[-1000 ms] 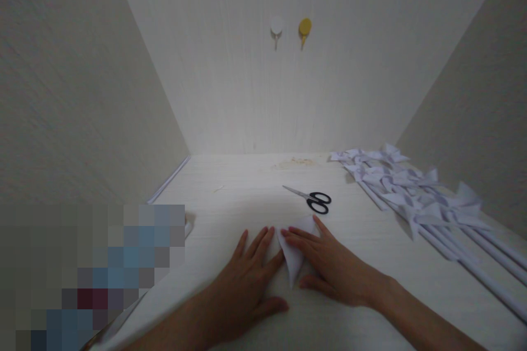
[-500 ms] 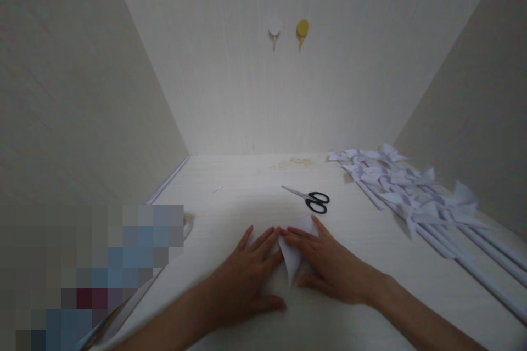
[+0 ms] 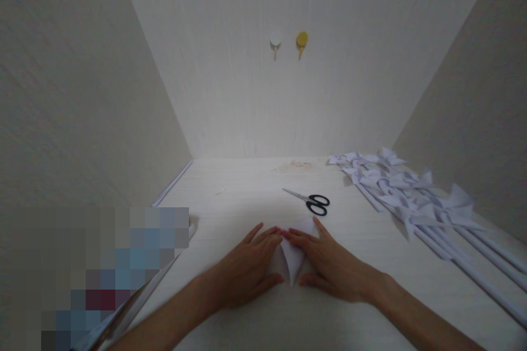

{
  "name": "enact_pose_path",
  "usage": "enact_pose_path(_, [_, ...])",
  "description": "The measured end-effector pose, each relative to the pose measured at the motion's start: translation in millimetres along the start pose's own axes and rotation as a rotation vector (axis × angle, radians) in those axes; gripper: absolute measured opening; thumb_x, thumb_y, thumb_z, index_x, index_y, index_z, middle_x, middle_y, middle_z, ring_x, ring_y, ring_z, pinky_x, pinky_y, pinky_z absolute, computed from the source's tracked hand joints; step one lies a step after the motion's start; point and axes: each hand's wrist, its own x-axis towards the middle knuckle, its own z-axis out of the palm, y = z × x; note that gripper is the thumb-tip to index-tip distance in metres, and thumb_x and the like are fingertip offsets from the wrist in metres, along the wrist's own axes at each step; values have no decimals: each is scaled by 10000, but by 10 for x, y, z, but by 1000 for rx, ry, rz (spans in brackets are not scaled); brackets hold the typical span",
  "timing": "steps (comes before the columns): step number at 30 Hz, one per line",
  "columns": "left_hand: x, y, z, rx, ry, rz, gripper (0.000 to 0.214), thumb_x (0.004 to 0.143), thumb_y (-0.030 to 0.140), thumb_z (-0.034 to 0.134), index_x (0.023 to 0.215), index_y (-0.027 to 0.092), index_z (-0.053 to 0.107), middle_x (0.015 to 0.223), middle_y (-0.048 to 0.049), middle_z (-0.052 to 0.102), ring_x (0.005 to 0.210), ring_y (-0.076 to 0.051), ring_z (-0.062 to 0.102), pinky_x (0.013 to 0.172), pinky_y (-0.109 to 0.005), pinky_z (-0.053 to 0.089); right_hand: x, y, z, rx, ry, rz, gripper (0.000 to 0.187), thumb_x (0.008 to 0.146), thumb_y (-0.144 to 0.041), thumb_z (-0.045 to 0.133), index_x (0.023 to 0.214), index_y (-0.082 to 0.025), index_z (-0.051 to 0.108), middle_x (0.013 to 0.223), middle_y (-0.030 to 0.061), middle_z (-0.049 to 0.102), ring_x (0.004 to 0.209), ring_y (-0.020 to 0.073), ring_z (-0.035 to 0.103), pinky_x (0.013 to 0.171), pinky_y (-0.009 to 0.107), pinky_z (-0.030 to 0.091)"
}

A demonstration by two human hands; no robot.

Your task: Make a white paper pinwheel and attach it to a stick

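A small folded piece of white paper [image 3: 293, 263], roughly a triangle with its point toward me, lies on the white table between my hands. My right hand [image 3: 329, 263] rests on its upper right part with fingers stretched out, covering some of it. At the paper's upper left edge, the fingertips of my left hand [image 3: 255, 269] touch it and meet the right fingertips. Both thumbs are held apart from the fingers, beside the paper's lower point. Beyond the hands lie scissors [image 3: 315, 204] with black handles, blades pointing left.
Several white paper pinwheels [image 3: 395, 186] on paper sticks lie along the right side. A cotton swab [image 3: 221, 192] is at the left, and small brownish scraps [image 3: 302, 165] lie near the back wall. White and yellow hooks [image 3: 302, 39] hang there. A blurred-out patch covers the lower left.
My left hand has shifted slightly, its fingers drawing closer together and its thumb moving up toward the paper. My right hand stays nearly still on the paper. The view has tilted slightly.
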Motion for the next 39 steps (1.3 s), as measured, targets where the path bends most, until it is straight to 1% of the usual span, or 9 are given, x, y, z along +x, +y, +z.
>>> enact_pose_path(3, [16, -3, 34, 56, 9, 1, 568, 799, 421, 318, 1268, 121, 208, 1299, -113, 325, 1226, -187, 186, 1012, -364, 90, -21, 1, 12, -16, -34, -21, 646, 790, -431, 371, 1309, -168, 91, 1336, 130, 232, 1230, 220, 169, 955, 524, -73])
enact_pose_path(9, [31, -1, 49, 135, 28, 10, 551, 803, 465, 250, 1218, 110, 325, 1267, -132, 371, 1206, -199, 241, 1004, -368, 113, -131, 10, 15, -76, -68, -17, 657, 798, -477, 317, 1309, -186, 25, 1361, 110, 123, 1242, 202, 116, 976, 492, -46])
enact_pose_path(13, [37, -11, 65, 150, 62, 9, 533, 803, 462, 261, 1186, 107, 371, 1242, -134, 405, 1192, -194, 273, 1001, -364, 128, -220, 154, 8, -115, -52, 36, 627, 804, -487, 289, 1307, -215, 31, 1365, 89, 109, 1240, 213, 127, 969, 514, -11])
enact_pose_path(18, [36, -37, 97, 167, 93, 25, 500, 809, 449, 261, 1184, 136, 371, 1229, -114, 424, 1182, -190, 293, 994, -368, 145, -269, 375, -2, -162, 9, 118, 537, 834, -450, 231, 1303, -253, 61, 1360, 64, 147, 1231, 204, 170, 967, 523, 26])
enact_pose_path(22, [43, -37, 108, 177, 111, 30, 493, 807, 444, 273, 1175, 134, 380, 1210, -119, 440, 1173, -193, 307, 990, -373, 155, -245, 412, 13, -191, 46, 137, 519, 837, -447, 223, 1301, -255, 91, 1353, 60, 178, 1225, 202, 192, 967, 523, 49])
enact_pose_path(27, [59, -19, 112, 204, 123, 14, 483, 807, 444, 272, 1147, 131, 411, 1194, -122, 453, 1156, -198, 331, 986, -381, 167, -204, 290, 31, -203, 71, 125, 573, 811, -472, 289, 1299, -216, 131, 1344, 94, 196, 1225, 228, 183, 957, 539, 13])
enact_pose_path(32, [64, -8, 110, 224, 121, 1, 488, 812, 445, 245, 1135, 124, 421, 1192, -123, 452, 1149, -198, 340, 986, -385, 165, -226, -2, -34, -67, -60, -62, 592, 787, -467, 359, 1292, -222, 169, 1330, 95, 243, 1218, 201, 213, 989, 473, 4])
enact_pose_path(37, [68, 5, 82, 223, 107, -3, 423, 831, 372, 246, 1131, 132, 424, 1178, -113, 469, 1150, -192, 338, 991, -407, 134, -290, -273, -127, 34, -156, -243, 608, 782, -428, 399, 1292, -170, 193, 1304, 113, 302, 1207, 180, 245, 1010, 412, 70])
enact_pose_path(39, [63, 6, 73, 213, 104, -2, 411, 834, 355, 245, 1132, 135, 423, 1181, -110, 470, 1155, -188, 333, 992, -408, 126, -296, -323, -138, 60, -157, -280, 579, 785, -378, 414, 1284, -151, 229, 1289, 112, 335, 1196, 176, 271, 1012, 395, 92])
